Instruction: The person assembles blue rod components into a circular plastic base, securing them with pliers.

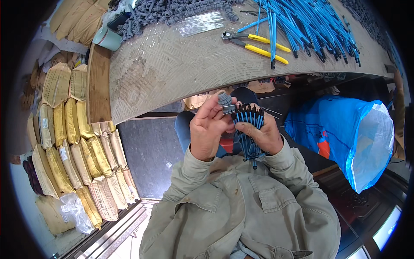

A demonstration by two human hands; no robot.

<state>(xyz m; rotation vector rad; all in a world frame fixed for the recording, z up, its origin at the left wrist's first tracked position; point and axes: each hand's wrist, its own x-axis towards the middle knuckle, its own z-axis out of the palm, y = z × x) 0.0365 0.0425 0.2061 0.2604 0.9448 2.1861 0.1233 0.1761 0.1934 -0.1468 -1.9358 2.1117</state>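
Above my lap, close to the table's near edge, my left hand point(207, 129) pinches a small grey ribbed plastic fitting point(224, 99) between thumb and fingers. My right hand point(268, 136) is closed around a bundle of thin blue rods with black ends point(246, 144); the black tips point up toward the table. Thin metal wires point(271, 112) cross at the top of the bundle and stick out to the right. Fitting and bundle are side by side, and how the wires meet the fitting is too small to tell.
On the table point(172, 77) are yellow-handled cutting pliers point(263, 46), a pile of blue rods point(310, 30), straight metal wires point(202, 23), heaped grey fittings point(168, 15) and a pale green cup point(108, 39). Stacked packages point(82, 159) stand left. A blue sack point(336, 134) lies right.
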